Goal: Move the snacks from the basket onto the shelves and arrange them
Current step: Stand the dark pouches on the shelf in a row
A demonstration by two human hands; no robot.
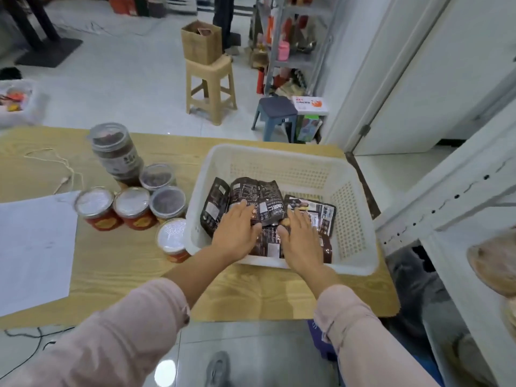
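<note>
1. White plastic basket (282, 153) sits on the right part of the wooden desk (251, 294), its perforated walls showing on the far and right sides.
2. Snacks: dark printed packets (259, 196) lie in the near-left part of the basket, overlapping one another. One more packet (324, 212) with a lighter printed panel lies to their right. All are inside the basket; none is on the shelves.
3. Left hand (234, 233) reaches over the near rim, palm down, fingers stretched out flat on the top packet. Nothing is clasped.
4. Right hand (301, 241) lies alongside it, also palm down with straight fingers, resting on the packets just right of the left hand. No grasp seen. Both forearms come out of pale pink sleeves (150, 311).
5. White metal shelves (446, 208) stand to the right of the desk, close to the basket's right wall.
6. Left of the basket: a cluster of lidded jars (134, 208), some red-labelled, one touching the basket's left wall; a taller jar stack (117, 152) behind them.
7. White paper sheet (33, 247) at the desk's left edge; a thin pale cord (55, 163) beyond it.
8. Floor beyond the desk: beige stool (212, 88) carrying a brown paper bag (201, 41), and a low blue stool (275, 110).
</note>
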